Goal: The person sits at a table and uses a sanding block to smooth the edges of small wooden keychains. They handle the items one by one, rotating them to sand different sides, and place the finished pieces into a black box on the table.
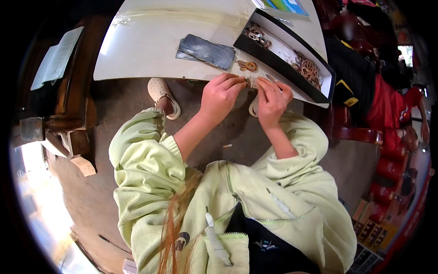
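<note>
My left hand (222, 95) and my right hand (272, 100) meet at the table's near edge, fingertips pinched toward each other. Between them is a small dark-and-pale piece (248, 82), mostly hidden by the fingers, so its kind cannot be made out. A thin greyish sliver (270, 78) shows by the right fingers; whether that hand holds it is unclear. Just beyond the fingertips lie several brown ring-shaped pieces (247, 65) on the tabletop. Two dark grey flat slabs (207, 50), one partly over the other, rest to their left.
A long black box (279, 68) with a white inside holds two heaps of brown rings. Behind it lies a colourful booklet (287, 6) on the white table (150, 41). Papers (57, 59) rest on wooden furniture at left. Another person in red (388, 107) is at right.
</note>
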The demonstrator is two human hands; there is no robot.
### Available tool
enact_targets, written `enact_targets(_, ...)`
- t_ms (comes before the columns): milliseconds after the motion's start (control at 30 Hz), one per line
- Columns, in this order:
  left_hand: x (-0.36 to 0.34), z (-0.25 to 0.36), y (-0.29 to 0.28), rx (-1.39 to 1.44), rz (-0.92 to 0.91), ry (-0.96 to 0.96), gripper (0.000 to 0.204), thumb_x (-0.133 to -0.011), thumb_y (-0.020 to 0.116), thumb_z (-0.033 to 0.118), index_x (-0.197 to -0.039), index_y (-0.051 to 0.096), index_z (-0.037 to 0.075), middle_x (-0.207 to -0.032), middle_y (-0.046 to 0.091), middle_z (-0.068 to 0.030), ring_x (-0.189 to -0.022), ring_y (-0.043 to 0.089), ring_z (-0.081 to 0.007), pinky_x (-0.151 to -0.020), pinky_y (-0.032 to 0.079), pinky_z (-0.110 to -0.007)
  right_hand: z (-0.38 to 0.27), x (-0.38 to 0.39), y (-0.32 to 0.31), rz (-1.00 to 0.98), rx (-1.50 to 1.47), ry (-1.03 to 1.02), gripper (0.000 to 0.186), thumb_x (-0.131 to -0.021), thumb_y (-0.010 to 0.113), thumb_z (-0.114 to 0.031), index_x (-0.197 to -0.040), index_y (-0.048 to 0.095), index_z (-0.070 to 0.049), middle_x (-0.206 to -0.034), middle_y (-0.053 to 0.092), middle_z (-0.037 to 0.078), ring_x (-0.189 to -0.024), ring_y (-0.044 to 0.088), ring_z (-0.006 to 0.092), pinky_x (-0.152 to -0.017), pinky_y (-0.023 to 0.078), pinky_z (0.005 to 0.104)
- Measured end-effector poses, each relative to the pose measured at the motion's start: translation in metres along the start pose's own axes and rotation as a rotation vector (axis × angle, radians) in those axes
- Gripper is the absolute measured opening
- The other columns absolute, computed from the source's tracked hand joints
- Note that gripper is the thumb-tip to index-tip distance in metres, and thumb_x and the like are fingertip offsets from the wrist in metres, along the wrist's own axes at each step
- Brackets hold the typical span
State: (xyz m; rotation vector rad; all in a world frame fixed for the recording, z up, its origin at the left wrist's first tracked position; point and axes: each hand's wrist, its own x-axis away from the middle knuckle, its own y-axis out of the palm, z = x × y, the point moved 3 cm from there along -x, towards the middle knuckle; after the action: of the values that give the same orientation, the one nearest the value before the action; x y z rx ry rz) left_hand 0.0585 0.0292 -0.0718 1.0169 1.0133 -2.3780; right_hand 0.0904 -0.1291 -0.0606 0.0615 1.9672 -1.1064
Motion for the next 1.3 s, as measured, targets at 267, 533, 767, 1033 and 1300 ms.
enact_targets(267, 0.006, -0.002, 0.004, -0.011, 0.005, 0.006, 0.02, -0.066, 0.065, 0.005, -0.086, 0.069, 0.005, -0.095, 0.069, -0.0036, -0.09, 0.065, -0.0194, -0.076, 0.055, -0.031, -0.009, 0.01, 0.002, -0.058, 0.058, -0.057, 0.03, -0.073, 0.07, -0.009, -0.101, 0.073, -0.018, -0.1, 0.067, -0.008, -0.092, 0.051, 0.018, -0.09, 0.031, 0.0342)
enact_targets(533, 0.004, 0.0, 0.001, -0.014, 0.0, -0.003, 0.02, -0.067, 0.064, 0.005, -0.086, 0.069, 0.005, -0.094, 0.069, -0.0038, -0.09, 0.065, -0.0194, -0.075, 0.055, -0.031, -0.018, 0.013, 0.0, -0.09, 0.142, -0.043, 0.033, -0.073, 0.067, -0.007, -0.103, 0.072, -0.019, -0.103, 0.065, -0.009, -0.094, 0.05, 0.0179, -0.089, 0.031, 0.0344)
enact_targets(767, 0.003, 0.001, 0.002, -0.018, 0.003, -0.012, 0.02, -0.068, 0.064, 0.005, -0.087, 0.069, 0.004, -0.094, 0.07, -0.0041, -0.089, 0.065, -0.0197, -0.076, 0.055, -0.031, -0.019, 0.013, 0.0, -0.05, 0.146, -0.059, 0.023, -0.078, 0.069, -0.013, -0.101, 0.072, -0.018, -0.101, 0.066, -0.009, -0.094, 0.051, 0.0174, -0.088, 0.032, 0.034)
enact_targets(1033, 0.001, 0.005, 0.004, 0.016, -0.031, -0.044, 0.021, -0.068, 0.066, 0.001, -0.088, 0.071, 0.004, -0.094, 0.07, -0.0046, -0.089, 0.066, -0.0203, -0.076, 0.055, -0.031, -0.019, 0.01, -0.001, -0.047, 0.139, -0.045, 0.026, -0.075, 0.069, -0.011, -0.1, 0.072, -0.016, -0.099, 0.066, -0.009, -0.093, 0.052, 0.018, -0.089, 0.033, 0.0341)
enact_targets(1300, -0.001, 0.005, 0.001, 0.0, -0.024, -0.045, 0.019, -0.068, 0.067, 0.0, -0.087, 0.071, 0.004, -0.092, 0.07, -0.005, -0.087, 0.066, -0.0213, -0.075, 0.054, -0.031, -0.021, 0.013, -0.004, -0.069, 0.121, -0.029, 0.029, -0.075, 0.067, -0.01, -0.103, 0.071, -0.015, -0.102, 0.065, -0.007, -0.096, 0.051, 0.019, -0.088, 0.034, 0.0351)
